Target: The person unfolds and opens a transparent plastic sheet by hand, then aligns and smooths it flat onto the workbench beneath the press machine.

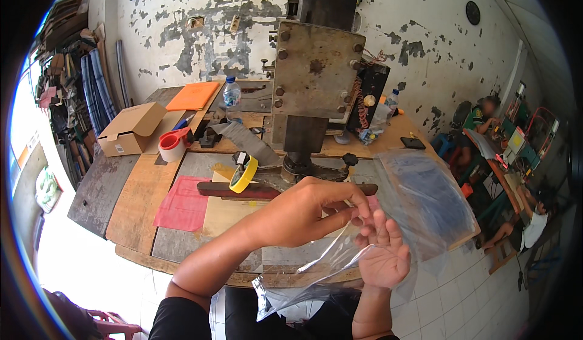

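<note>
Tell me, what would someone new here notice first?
Probably the tall metal machine towering over the worktable, mid-picture. In front of it, the left hand pinches clear plastic beside the open right hand. A bright yellow tape roll stands out too, at the machine's lower left.

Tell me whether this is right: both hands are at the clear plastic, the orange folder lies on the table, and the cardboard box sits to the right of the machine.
The box's side is wrong: the head view shows the cardboard box to the left of the machine. The left hand and right hand are at the clear plastic, and the orange folder lies on the table.
</note>
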`<state>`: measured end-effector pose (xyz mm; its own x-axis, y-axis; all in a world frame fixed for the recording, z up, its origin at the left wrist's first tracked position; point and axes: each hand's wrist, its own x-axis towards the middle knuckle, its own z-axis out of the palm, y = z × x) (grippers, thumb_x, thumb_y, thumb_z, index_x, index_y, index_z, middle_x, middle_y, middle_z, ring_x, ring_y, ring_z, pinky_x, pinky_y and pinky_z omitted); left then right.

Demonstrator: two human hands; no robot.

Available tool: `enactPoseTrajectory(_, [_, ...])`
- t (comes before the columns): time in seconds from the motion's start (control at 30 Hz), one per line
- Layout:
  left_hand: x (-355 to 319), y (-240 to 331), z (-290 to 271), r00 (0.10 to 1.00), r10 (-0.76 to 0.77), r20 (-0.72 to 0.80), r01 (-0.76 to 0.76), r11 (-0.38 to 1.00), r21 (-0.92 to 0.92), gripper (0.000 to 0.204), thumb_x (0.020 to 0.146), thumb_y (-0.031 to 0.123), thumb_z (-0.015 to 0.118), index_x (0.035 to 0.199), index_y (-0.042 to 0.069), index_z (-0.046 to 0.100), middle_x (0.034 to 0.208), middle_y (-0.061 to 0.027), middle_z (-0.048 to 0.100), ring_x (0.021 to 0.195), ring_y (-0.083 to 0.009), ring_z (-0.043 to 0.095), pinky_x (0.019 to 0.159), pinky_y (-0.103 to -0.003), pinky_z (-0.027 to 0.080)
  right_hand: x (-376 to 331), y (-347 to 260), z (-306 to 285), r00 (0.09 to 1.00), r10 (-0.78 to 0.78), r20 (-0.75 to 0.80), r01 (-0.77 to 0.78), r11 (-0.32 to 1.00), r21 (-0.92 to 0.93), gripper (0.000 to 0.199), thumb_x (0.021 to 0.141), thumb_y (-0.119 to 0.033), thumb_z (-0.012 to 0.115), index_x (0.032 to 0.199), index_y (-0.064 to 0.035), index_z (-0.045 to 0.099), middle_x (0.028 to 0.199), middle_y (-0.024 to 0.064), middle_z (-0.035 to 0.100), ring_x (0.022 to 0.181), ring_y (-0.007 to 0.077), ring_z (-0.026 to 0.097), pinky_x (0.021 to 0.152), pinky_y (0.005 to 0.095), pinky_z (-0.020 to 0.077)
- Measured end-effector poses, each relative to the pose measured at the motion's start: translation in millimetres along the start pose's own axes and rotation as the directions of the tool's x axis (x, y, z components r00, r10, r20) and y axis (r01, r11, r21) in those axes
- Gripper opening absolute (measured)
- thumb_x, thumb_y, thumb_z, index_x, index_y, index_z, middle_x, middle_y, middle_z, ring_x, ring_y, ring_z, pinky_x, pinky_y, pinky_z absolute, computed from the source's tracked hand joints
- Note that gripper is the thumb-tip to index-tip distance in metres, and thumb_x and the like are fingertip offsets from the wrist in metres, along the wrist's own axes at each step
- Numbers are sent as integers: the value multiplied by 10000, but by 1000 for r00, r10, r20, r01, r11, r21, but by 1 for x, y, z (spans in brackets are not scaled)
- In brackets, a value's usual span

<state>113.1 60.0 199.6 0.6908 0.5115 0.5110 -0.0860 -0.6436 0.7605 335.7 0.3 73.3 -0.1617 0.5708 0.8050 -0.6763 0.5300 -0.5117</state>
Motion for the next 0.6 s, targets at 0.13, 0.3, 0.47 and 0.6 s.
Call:
enactPoseTrajectory(0.13, [1,-3,1,996,85,4,-85,996,29,169,1001,-48,652,1142,-9,737,1100,-108,792,1011,-206,771,875,-356,607,-3,6,-5,998,-31,48,18,967,254,671,1144,-430,334,1670,-13,333,1713,221,380,1521,376,442,1216,505,348])
enactPoseTrajectory(0.3, [2,-10,-3,978,210,15,-211,973,91,214,971,-79,651,1142,-2,753,1102,-134,776,1007,-269,761,867,-374,601,-6,4,-13,997,-15,72,-5,961,277,699,1141,-425,336,1676,23,283,1699,253,385,1548,410,412,1241,527,326])
enactPoseTrajectory(0.47, [3,-9,-3,981,190,41,-192,979,61,269,918,-115,622,1126,-19,763,1117,-149,758,1038,-284,743,895,-397,592,-11,4,-4,1000,9,11,-13,879,476,715,1140,-410,343,1691,28,222,1715,265,338,1572,437,368,1277,570,285])
enactPoseTrajectory(0.6, [-1,-3,-3,994,107,39,-107,994,4,263,903,-83,637,1124,-17,765,1124,-139,755,1047,-272,741,907,-397,587,-11,2,-5,999,5,52,-21,952,305,726,1137,-412,349,1696,29,205,1723,265,325,1557,439,391,1258,558,304])
